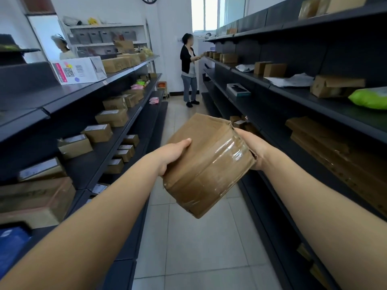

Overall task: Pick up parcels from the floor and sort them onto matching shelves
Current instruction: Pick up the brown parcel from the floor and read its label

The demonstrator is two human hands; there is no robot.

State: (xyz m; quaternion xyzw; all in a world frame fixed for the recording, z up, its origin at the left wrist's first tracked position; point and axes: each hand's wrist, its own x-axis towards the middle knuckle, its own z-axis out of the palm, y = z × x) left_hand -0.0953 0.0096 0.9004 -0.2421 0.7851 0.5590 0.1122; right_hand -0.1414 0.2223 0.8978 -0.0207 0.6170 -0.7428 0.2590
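Two bare hands held one taped cardboard parcel (pixel 207 162) in mid-air above the pale tiled floor (pixel 201 248) of a narrow aisle. Left hand (pixel 173 154): clasped on the parcel's near left edge, thumb lying on top, fingers hidden beneath. Right hand (pixel 254 147): pressed to the right end, its fingers likewise out of sight behind the box. Parcel: brown, tilted, wrapped in glossy clear tape, corners dented; any label was not visible.

Left shelving (pixel 117 143): dark tiers carrying many small brown boxes (pixel 98 132) with white labels; a blue item (pixel 11 243) at the lower left was cut off by the frame edge. A white carton (pixel 80 70) printed with codes sat on the upper tier.

Right shelving (pixel 314 97): dark tiers, sparsely stocked, with flat cardboard pieces (pixel 326 139), a green bag (pixel 370 98) partly cropped, brown boxes and white mailers.

Far end: a person in a dark cardigan (pixel 188 68) stood at the right shelves, reaching toward them. Another figure (pixel 62 49) at far left appeared, possibly, to wear headgear; blurred. A window (pixel 217 12) lit the back wall.
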